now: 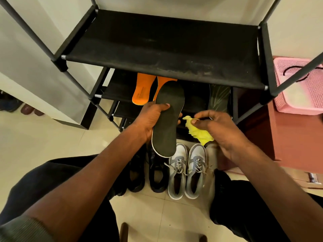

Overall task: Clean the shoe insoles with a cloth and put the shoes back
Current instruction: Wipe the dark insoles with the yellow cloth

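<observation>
Nearest the camera, two bare forearms reach forward over dark-trousered knees. On the pale tiled floor [157, 215] between the knees stand two pairs of shoes, side by side, toes pointing away toward the rack: the black shoes [157, 173] on the left and the grey and white laced sneakers [187, 172] on the right, their openings facing up.

Above the shoes, the left hand [150, 119] grasps a black insole [167, 119] at its middle, thumb laid across the dark matte top face and fingers wrapped behind. The insole's long axis runs nearly straight away from the person, heel end near and low over the black shoes, rounded toe end far and raised toward the rack; a thin pale edge outlines it.

Just beside it, the right hand [222, 133] pinches a crumpled yellow cloth [199, 131] between thumb and fingertips, the soft fabric bunched and hanging under the palm, apart from the insole.

Beyond, two orange insoles [143, 89] lean on a lower shelf of the black rack [166, 44], whose top shelf is dusty dark fabric stretched between metal tubes. A pink perforated basket [300, 88] sits at far right.
</observation>
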`<state>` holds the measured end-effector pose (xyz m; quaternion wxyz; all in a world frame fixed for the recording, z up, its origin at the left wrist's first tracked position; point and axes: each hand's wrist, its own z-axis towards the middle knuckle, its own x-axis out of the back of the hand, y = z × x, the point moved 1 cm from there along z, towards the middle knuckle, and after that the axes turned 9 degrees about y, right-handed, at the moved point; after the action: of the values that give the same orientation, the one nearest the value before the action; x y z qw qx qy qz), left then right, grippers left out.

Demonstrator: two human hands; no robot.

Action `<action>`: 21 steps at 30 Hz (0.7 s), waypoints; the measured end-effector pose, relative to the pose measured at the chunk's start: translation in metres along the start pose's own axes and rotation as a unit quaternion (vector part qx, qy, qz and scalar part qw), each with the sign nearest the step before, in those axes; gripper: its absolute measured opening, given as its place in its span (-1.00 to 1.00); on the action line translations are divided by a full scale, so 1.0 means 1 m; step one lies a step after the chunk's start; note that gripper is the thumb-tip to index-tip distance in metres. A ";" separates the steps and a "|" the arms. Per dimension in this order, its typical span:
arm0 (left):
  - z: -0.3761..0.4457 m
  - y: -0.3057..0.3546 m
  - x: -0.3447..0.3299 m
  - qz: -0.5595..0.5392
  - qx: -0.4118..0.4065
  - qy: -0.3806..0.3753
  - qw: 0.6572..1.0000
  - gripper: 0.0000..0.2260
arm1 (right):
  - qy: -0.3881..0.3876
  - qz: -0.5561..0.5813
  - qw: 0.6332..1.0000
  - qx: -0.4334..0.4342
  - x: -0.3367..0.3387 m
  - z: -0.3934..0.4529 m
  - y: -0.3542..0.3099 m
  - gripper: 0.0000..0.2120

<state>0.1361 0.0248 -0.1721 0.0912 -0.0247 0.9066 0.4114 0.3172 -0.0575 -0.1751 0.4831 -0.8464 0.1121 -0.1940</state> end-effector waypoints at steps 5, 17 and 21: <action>0.000 -0.003 -0.011 0.036 -0.042 0.021 0.998 -0.77 | -0.108 0.021 0.989 -0.103 -0.005 -0.009 0.010 -0.65; -0.018 -0.027 -0.016 0.238 -0.041 0.007 0.971 -0.73 | 0.014 0.021 0.996 -0.088 0.007 0.015 0.012 -0.75; -0.032 -0.055 -0.015 0.223 -0.028 -0.003 0.974 -0.80 | 0.080 0.004 0.995 -0.054 0.006 0.037 0.005 -0.77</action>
<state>0.1530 -0.0355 -0.1892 -0.0014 0.1770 0.8772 0.4463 0.3388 -0.0339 -0.1945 0.4272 -0.8523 0.1643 -0.2532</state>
